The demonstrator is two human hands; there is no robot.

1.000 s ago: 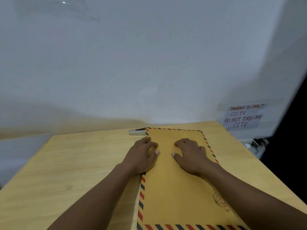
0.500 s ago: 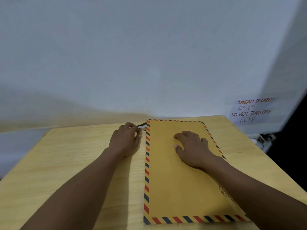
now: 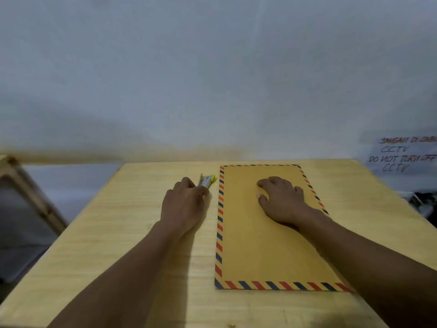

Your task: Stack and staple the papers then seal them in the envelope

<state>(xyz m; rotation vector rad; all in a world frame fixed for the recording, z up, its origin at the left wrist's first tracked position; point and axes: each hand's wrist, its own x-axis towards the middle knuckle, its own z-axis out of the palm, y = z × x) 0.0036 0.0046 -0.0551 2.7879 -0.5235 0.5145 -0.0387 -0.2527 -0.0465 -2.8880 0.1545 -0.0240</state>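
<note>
The envelope (image 3: 267, 235) lies flat on the table (image 3: 123, 233). The right hand (image 3: 281, 200) rests on its far half, fingers spread, palm down. Just left of the envelope, the left hand (image 3: 184, 204) grips the stapler (image 3: 207, 181).

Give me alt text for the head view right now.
The right hand lies flat on a brown envelope on a wooden table, while the left hand grips a small stapler beside the envelope's far left corner.
</note>
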